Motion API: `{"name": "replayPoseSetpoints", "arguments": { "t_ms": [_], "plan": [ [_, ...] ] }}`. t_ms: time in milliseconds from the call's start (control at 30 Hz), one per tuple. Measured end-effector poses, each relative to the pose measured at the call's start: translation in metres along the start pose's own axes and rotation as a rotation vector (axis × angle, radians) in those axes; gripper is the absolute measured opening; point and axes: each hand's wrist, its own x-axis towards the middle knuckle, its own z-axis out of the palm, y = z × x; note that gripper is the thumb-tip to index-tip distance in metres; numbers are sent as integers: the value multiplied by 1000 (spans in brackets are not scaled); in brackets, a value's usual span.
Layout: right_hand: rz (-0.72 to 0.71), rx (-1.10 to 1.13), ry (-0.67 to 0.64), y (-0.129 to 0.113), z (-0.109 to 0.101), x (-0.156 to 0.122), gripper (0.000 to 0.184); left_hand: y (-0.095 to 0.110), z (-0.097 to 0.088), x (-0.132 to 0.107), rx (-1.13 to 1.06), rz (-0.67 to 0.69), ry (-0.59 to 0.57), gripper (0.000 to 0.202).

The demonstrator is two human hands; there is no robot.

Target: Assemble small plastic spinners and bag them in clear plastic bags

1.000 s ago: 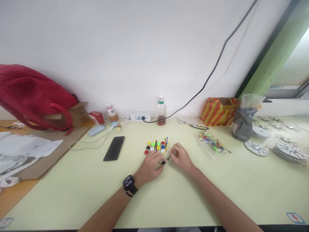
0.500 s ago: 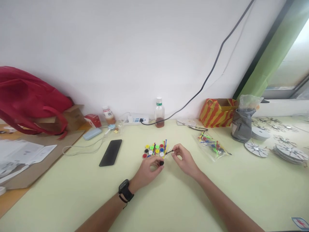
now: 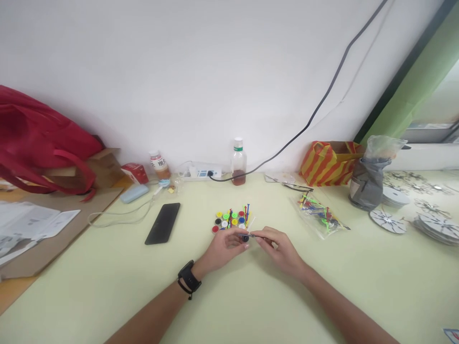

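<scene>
Black disc [image 3: 245, 239] is between the fingertips of the left hand [image 3: 220, 249], above the table [image 3: 229, 306] and just in front of the small coloured discs [image 3: 234, 221]. Left grip is closed on this disc, as far as I can see. Right hand [image 3: 283, 248] has its thumb and fingers pinched together on a thin dark rod [image 3: 254, 235], whose end points to the left, across the upper side of the disc. Whether the rod has entered the disc, I cannot tell.

I judge that the step in hand is fitting of rod and disc together. Next move probably calls for keeping the disc steady, aligning the rod, and pushing gently.

Compared with half a second ago, the two hands are nearer: then a clear gap separated rod and disc, and now they almost meet.
</scene>
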Motion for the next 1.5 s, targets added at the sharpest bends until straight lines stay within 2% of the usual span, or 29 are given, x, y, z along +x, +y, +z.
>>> {"name": "replayPoseSetpoints", "arguments": {
  "t_ms": [133,233,400,667,1067,1367,1500],
  "plan": [
    [-20,67,-31,-5,13,-5,35,4,0,-1,21,45,-22,36],
    [13,77,-27,-1,18,-7,30,3,1,0,11,41,-29,32],
    [-3,-3,3,6,15,-6,21,-3,2,1,-34,1,33,33],
    [-107,5,49,5,10,-3,16,-1,1,1,-10,-12,23,36],
    [-67,-31,-5,-3,9,-5,17,-3,1,1,-17,-6,-10,32],
    [6,-1,-48,-9,8,-4,21,9,4,-5,107,141,-32,23],
    [73,69,-63,-8,8,-3,21,7,4,-6,191,217,9,21]
  ]
}}
